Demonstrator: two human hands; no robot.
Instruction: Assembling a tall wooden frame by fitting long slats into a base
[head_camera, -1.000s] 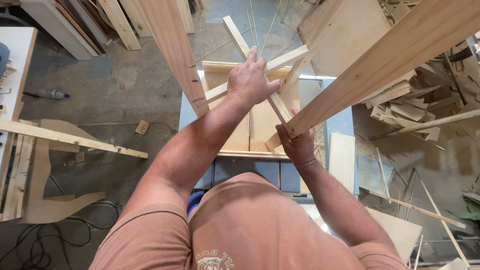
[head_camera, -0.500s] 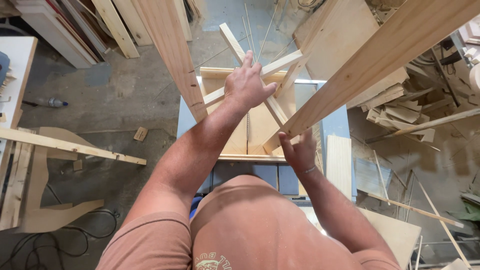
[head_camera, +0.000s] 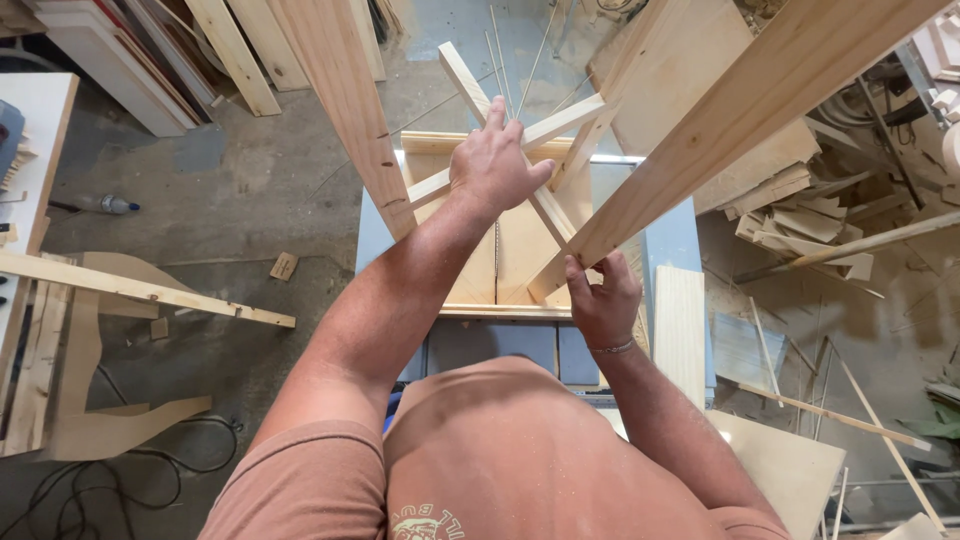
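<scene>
From the head view, the left hand (head_camera: 497, 165) lies flat, fingers spread, pressing on two crossed slats (head_camera: 520, 135) above the table (head_camera: 670, 245). The right hand (head_camera: 603, 300), half-curled, grips the lower end of one long plank (head_camera: 740, 120). A second plank (head_camera: 345, 100) stands left of it.

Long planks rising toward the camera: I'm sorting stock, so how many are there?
2. The left plank rises beside the left hand; the right plank slants up from the sled, its lower end by the right hand. Others may be out of frame.
</scene>
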